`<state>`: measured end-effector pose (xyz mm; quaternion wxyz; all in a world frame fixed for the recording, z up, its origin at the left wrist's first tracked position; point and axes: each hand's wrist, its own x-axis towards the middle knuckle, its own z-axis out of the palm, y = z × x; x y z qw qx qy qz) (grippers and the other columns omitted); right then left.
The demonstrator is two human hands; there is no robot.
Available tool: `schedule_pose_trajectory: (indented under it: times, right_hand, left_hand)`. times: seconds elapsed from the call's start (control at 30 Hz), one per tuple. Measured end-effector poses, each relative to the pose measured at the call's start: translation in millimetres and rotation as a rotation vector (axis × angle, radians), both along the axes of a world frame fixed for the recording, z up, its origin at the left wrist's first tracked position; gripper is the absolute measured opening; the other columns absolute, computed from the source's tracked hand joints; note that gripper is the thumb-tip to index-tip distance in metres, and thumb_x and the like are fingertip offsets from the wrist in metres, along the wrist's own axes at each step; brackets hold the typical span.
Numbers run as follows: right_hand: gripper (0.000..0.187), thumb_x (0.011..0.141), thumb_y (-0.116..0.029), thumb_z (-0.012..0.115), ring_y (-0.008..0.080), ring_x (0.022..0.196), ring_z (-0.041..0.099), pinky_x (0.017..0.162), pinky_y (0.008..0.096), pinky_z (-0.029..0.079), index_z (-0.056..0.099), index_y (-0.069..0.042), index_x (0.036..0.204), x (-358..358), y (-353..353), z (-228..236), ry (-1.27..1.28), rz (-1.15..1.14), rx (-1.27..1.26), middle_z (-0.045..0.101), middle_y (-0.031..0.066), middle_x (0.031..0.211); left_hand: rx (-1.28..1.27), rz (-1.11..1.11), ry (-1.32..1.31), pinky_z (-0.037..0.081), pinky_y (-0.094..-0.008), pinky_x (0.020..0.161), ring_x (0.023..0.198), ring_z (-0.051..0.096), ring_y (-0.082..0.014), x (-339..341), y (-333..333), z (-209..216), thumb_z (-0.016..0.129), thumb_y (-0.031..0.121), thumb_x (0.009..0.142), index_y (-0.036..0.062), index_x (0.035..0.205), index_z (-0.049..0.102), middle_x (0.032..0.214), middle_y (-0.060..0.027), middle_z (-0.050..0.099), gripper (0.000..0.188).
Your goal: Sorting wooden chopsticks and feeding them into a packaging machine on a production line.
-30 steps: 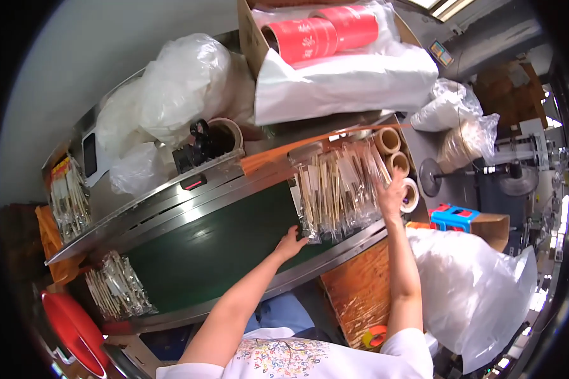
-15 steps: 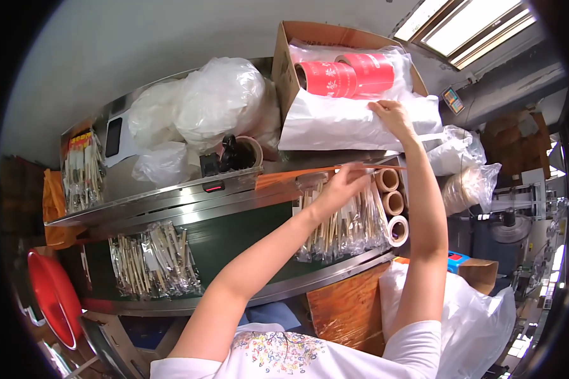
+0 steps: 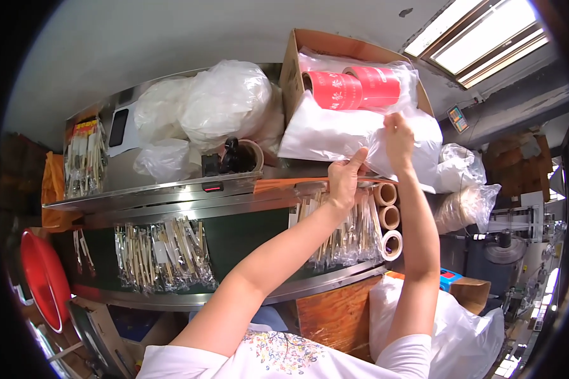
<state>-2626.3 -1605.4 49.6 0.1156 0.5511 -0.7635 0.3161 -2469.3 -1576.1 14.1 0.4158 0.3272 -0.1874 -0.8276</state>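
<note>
A cardboard box (image 3: pixel 290 76) on the raised metal shelf holds two red printed rolls (image 3: pixel 336 91) on a clear plastic lining. White plastic sheeting (image 3: pixel 322 134) hangs over the box's front side. My right hand (image 3: pixel 399 144) is closed on a fold of this sheeting, just below the rolls. Lower and to the left, my left hand (image 3: pixel 344 182) pinches the sheeting near its bottom edge, thumb upward. The plastic is creased between the two hands. Under my left forearm lie packets of wrapped sticks (image 3: pixel 344 237), partly hidden by it.
Cardboard tubes (image 3: pixel 389 218) are stacked beside the packets. More wrapped sticks (image 3: pixel 164 252) lie on the green belt (image 3: pixel 234 237). On the shelf are bulging plastic bags (image 3: pixel 224 101), a phone (image 3: pixel 118 127) and a black device (image 3: pixel 234 156). A red basin (image 3: pixel 44 278) stands at left.
My left hand has moved up from the stick packets to the sheeting's lower edge. My right hand has shifted slightly downward, and the sheeting is now creased between both hands.
</note>
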Motion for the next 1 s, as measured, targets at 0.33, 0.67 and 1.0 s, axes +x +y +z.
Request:
schedule_pose_trajectory:
  times: [0.33,0.67,1.0]
  right_hand:
    - [0.012,0.073,-0.007,0.067,0.0111,0.078,0.052,0.072,0.0265,0.041,0.061,-0.001,0.081,29.2,-3.7,29.7,-0.262,0.493,0.326,0.058,0.0028,0.084]
    - [0.015,0.086,-0.015,0.054,0.0111,0.071,0.054,0.069,0.0272,0.043,0.06,-0.001,0.084,-18.5,-30.3,5.2,-0.439,-0.081,0.128,0.059,0.0043,0.07]
    - [0.017,0.074,0.001,0.061,0.0093,0.076,0.053,0.071,0.0221,0.043,0.061,0.002,0.091,32.2,-18.4,9.4,-0.644,0.443,0.325,0.058,0.0021,0.081]
  left_hand:
    - [-0.119,-0.007,0.149,0.043,-0.0212,0.063,0.069,0.055,-0.0067,28.0,-22.9,5.7,0.061,0.023,0.086,0.0032,0.091,0.065,0.082,-0.0019,0.065,0.021]
    - [-0.231,-0.052,0.018,0.041,-0.0203,0.058,0.059,0.05,-0.0066,51.9,-22.5,-2.3,0.065,0.026,0.083,0.0034,0.075,0.064,0.067,-0.0014,0.06,0.024]
    - [-0.291,-0.058,-0.027,0.043,-0.0214,0.06,0.061,0.053,-0.0075,52.5,-50.4,14.6,0.06,0.023,0.086,-0.0001,0.078,0.064,0.069,-0.002,0.061,0.025]
